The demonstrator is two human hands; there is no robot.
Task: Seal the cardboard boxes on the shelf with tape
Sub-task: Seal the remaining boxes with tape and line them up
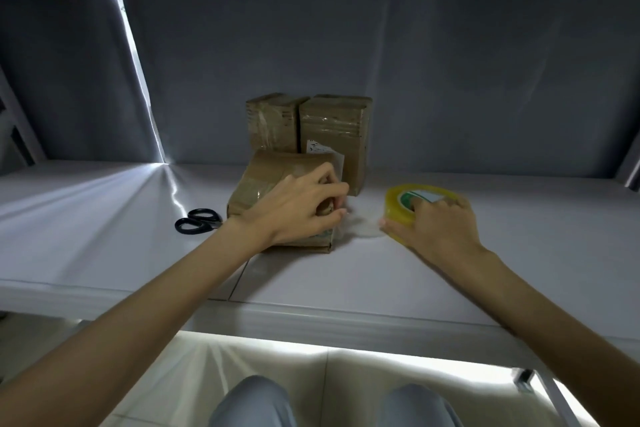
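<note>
While we look down from the head camera, our left hand (304,204) lies over the near cardboard box (273,180), its fingers curled at the box's right end and pinching there; whether they hold the tape's loose end or only the cardboard we cannot tell; this box lies flat on the grey shelf (104,218), its top glossy with strips already on it. Our right hand (436,222) holds the roll of clear yellowish tape (412,199), fingers curled over the roll from above and into its core, thumb stretched out low toward the box; the roll rests on the shelf just to the right of the box. Between the two hands a pale, filmy stretch of tape (363,227) shows above the shelf, running from the roll toward the box's right end; its exact edges are too faint to trace.

Behind the near box stand two more cardboard boxes, upright and touching each other: the left one (272,121) and the right one (334,135), both banded with tape, the right one bearing a small white label low on its front. Black-handled scissors (197,221) lie on the shelf just left of the near box, partly hidden by our left wrist. Below the shelf edge our knees in light trousers (254,402) show.
</note>
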